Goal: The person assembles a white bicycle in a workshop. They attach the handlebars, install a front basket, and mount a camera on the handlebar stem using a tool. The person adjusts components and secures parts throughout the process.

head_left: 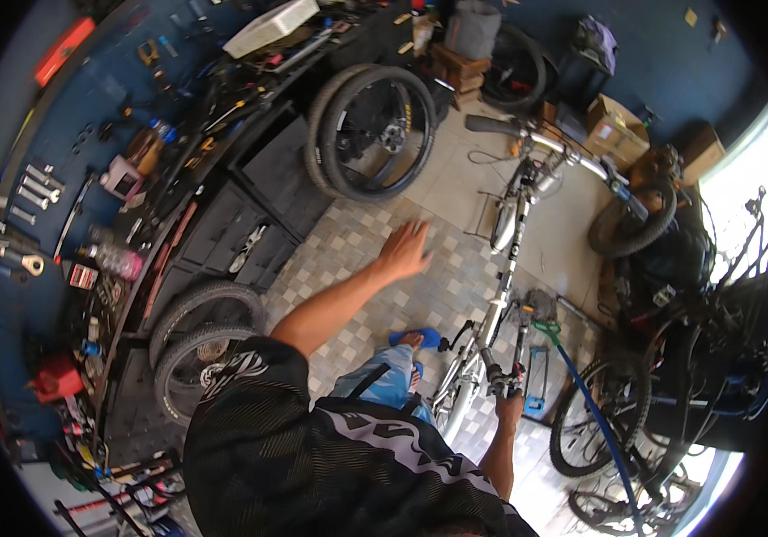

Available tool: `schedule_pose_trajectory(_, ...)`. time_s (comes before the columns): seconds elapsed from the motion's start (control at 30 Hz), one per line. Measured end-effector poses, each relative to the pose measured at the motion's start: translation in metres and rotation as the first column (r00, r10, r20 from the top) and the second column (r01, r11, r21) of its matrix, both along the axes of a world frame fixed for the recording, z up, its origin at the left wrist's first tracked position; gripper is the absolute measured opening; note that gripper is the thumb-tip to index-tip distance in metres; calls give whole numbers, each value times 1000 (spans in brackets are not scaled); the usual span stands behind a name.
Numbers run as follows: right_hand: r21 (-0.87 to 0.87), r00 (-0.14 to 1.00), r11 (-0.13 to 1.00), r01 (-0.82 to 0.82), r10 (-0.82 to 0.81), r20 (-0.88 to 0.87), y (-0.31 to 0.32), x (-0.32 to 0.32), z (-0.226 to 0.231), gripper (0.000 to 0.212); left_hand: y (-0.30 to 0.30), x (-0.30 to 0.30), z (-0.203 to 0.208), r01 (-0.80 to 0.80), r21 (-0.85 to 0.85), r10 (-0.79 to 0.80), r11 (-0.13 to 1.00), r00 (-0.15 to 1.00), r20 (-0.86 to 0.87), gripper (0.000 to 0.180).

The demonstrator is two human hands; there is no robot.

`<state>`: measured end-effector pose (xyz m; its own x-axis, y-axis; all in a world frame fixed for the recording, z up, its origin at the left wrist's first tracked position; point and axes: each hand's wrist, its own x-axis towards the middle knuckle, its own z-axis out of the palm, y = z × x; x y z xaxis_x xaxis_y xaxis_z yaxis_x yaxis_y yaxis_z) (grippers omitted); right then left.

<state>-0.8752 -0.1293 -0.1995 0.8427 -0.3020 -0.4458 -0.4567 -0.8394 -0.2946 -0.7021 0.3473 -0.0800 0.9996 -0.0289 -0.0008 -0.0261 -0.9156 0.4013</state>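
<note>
The bicycle frame (500,295) stands right of the workbench (250,206), with two wheels (371,130) leaning behind.

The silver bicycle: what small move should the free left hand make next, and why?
Probably bring the left hand down to the silver bicycle. It hangs open above the tiled floor, touching nothing, while only the right hand grips the frame near the seat end.

A silver bicycle frame (500,295) stands on the checkered floor (348,251). The right hand (508,407) grips its rear end, fingers closed around it. The left hand (405,251) hangs open, left of the frame, above the floor. Two wheels (371,130) lean against the workbench (250,206) beyond.
</note>
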Motion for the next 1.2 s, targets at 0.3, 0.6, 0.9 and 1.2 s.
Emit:
schedule_pose_trajectory(0.3,201,955,934,-296,286,76,-92,40,-71,91,88,-392,-120,-434,86,326,897,518,-791,80)
schedule_pose_trajectory(0.6,-75,833,861,-502,505,224,-88,184,25,68,109,-399,-109,-717,-60,577,695,605,-549,62)
schedule_pose_trajectory(0.9,-61,642,710,-702,667,377,191,276,151,69,172,-326,-99,-607,-410,487,681,793,-365,54)
schedule_pose_trajectory(1.2,171,209,147,-974,873,440,599,208,199,51,309,-366,-72,-822,-296,713,486,569,-409,56)
